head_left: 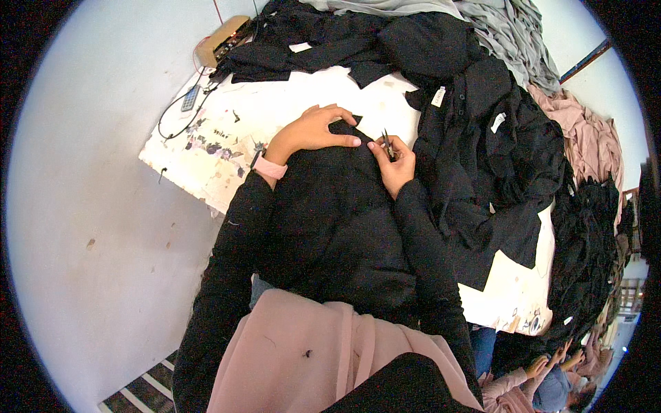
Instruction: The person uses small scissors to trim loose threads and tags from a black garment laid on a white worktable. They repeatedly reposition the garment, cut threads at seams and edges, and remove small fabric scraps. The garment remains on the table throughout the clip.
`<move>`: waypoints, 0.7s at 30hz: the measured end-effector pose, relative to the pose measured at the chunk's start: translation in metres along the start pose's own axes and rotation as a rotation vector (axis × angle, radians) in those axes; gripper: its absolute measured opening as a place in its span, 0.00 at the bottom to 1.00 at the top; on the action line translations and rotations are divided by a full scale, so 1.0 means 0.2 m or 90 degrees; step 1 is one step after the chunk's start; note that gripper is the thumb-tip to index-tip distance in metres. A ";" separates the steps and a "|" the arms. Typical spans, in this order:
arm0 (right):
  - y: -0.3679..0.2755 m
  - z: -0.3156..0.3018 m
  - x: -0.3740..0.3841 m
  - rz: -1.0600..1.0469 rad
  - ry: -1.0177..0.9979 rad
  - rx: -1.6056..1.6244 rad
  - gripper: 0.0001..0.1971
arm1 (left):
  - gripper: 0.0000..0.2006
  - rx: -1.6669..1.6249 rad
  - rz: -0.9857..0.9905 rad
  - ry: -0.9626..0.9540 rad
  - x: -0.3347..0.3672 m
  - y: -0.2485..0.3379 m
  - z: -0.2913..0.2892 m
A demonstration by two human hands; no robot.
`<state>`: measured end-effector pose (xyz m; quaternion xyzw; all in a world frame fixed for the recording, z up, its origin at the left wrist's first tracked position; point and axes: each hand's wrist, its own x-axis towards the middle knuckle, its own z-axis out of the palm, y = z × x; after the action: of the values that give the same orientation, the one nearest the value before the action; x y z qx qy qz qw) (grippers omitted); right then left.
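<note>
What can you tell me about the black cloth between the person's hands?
The black cloth looks like soft, matte fabric, creased and loosely draped. Its far end narrows to a folded edge, held between the left hand's thumb and fingers; the right hand, which also holds small dark snips, has its thumb at that edge. From there the cloth spreads back over the white table toward the person. Its seams and full outline are too dark to make out.

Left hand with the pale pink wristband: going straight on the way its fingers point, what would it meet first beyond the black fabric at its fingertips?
Probably the bare right hand, just to the right, with the small dark metal snips it holds; relative height is unclear here.
</note>
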<state>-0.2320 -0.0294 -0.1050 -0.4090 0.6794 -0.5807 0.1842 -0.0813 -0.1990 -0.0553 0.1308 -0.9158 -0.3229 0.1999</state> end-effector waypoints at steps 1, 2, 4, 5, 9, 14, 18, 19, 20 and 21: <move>0.00 0.00 0.00 0.004 -0.013 0.032 0.08 | 0.19 -0.137 -0.060 -0.059 0.00 -0.03 0.00; 0.00 -0.01 0.00 0.007 -0.005 0.063 0.08 | 0.18 -0.168 0.014 -0.021 0.00 -0.04 0.02; 0.00 -0.01 0.00 0.012 0.008 0.088 0.07 | 0.17 -0.324 -0.038 -0.037 -0.02 -0.05 0.02; -0.01 0.00 0.00 0.012 0.013 0.084 0.07 | 0.17 -0.400 -0.058 -0.049 -0.02 -0.04 0.02; -0.06 0.00 -0.03 -0.029 0.040 0.048 0.07 | 0.16 -0.331 -0.112 -0.107 -0.04 -0.01 0.01; -0.13 -0.01 -0.03 -0.196 0.039 -0.064 0.07 | 0.22 -0.091 0.118 0.007 -0.02 0.04 0.03; -0.16 -0.02 -0.04 -0.222 0.022 -0.101 0.08 | 0.23 -0.087 0.072 -0.048 -0.02 0.04 0.02; -0.16 -0.03 -0.04 -0.217 0.020 -0.110 0.08 | 0.23 -0.094 0.059 -0.042 -0.03 0.04 0.02; -0.16 -0.02 -0.04 -0.219 0.019 -0.107 0.08 | 0.21 -0.171 0.032 -0.051 -0.03 0.04 0.01; -0.15 -0.02 -0.04 -0.221 0.020 -0.107 0.08 | 0.19 -0.245 0.019 -0.037 -0.03 0.03 0.01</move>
<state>-0.2204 -0.0203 -0.0767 -0.5247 0.6478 -0.5512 0.0359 -0.0778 -0.1908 -0.0547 0.0674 -0.8442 -0.4930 0.1994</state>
